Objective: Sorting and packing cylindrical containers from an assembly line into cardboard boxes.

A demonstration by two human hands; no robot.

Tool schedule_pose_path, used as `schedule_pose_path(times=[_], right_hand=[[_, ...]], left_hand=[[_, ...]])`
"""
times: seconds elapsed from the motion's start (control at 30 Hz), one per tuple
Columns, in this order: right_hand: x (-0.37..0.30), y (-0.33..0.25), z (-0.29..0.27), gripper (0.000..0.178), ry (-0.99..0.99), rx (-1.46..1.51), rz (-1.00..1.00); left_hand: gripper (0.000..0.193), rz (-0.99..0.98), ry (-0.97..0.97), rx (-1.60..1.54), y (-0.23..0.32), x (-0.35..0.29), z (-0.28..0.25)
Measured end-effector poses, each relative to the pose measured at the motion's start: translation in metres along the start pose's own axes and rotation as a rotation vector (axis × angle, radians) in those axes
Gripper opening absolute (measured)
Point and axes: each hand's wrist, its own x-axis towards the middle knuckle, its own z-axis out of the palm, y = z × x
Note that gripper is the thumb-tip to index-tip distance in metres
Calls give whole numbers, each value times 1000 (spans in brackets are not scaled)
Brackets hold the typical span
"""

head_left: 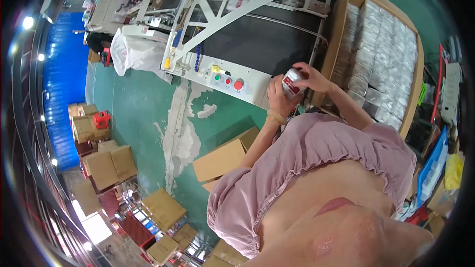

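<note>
A small white-and-red pack (291, 85) with a shiny surface is held up between my two hands, over the near corner of a machine with a black conveyor belt (247, 42). My left hand (280, 103) wraps its near left side, a bangle at the wrist. From the right, my right hand (313, 78) curls its fingers over the pack's top and right edge. Part of the pack is hidden by the fingers. Close by on the right stands a large open carton (415, 94) holding several rows of clear-wrapped packs (378, 52).
The machine's control panel (217, 80) carries green and red buttons left of my hands. A white frame arm (217, 24) spans the belt. On the green floor sits an open cardboard box (220, 160) by my left elbow. Stacked cartons (111, 168) stand farther left.
</note>
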Motion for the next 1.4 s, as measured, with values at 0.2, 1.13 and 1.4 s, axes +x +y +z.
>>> schedule_pose_path(times=[0.2,1.13,1.4], right_hand=[[57,10,-71,70,532,315,49],[-93,56,-173,69,1120,-1002,367],[-48,63,-149,97,1230,-1153,467]], left_hand=[[63,115,297,-62,-1,-19,5],[70,-1062,-888,-972,33,-11,203],[78,-1707,-651,85,89,34,276]])
